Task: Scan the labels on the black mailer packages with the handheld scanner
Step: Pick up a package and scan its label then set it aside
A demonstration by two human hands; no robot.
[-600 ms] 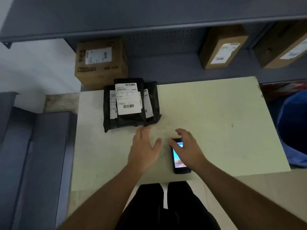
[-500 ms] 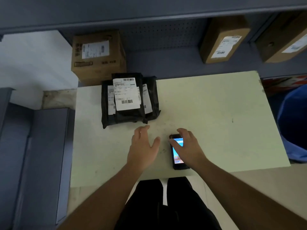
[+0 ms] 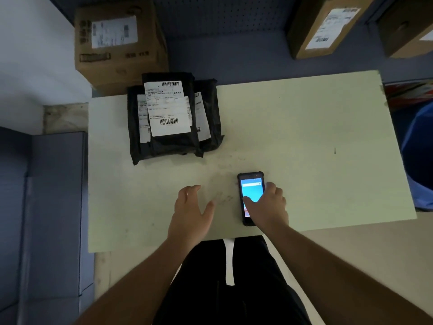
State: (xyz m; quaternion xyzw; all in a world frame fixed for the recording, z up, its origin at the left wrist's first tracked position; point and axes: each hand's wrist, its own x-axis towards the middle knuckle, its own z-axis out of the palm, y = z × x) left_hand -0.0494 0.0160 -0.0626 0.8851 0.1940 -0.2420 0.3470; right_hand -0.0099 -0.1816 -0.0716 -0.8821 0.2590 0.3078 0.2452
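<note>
The black, rubber-cased handheld scanner with its glowing blue touchscreen lies flat on the pale green, scuffed matte tabletop, near the table's front edge — a spot that seems chosen so it can be woken and picked up without a reach. The right hand rests over the scanner's lower half, thumb on the screen and the other fingers curled loosely at the scanner's right side; it is touching, not lifting, and the grip is not closed around the body. Just left of the scanner, the left hand hovers palm-down with fingers spread and holding nothing, probably ready to go for a package.

Well beyond the scanner toward the table's far left corner sits the stack of black glossy plastic mailer packages — soft, wrinkled, slightly puffy pouches fanned so each white paper barcode label faces up. That layout likely lets the labels be read one after another; only the top one is fully exposed. Further beyond the scanner, brown cardboard boxes stand stiff and square-edged on grey shelving. No scan appears to have begun yet.
</note>
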